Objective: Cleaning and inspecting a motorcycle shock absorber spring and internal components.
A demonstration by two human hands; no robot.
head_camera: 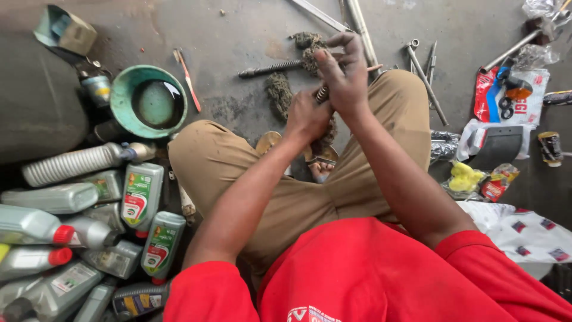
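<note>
My left hand [305, 114] and my right hand [344, 74] meet in front of my knees over the grey floor. Together they grip a small coiled metal spring [322, 93] wrapped in a greasy dark rag [309, 58]. The left hand holds it from below, the right hand closes on it from above with the rag bunched at the fingertips. A long threaded rod [269, 68] lies on the floor just beyond the hands, beside another clump of oily rag [278, 92].
A green bowl of dirty liquid [149, 100] sits at the left. Several grey oil bottles [142, 194] pile at the lower left. Metal rods and wrenches [426, 74] lie at the upper right, with plastic bags and small parts [509, 95] beyond.
</note>
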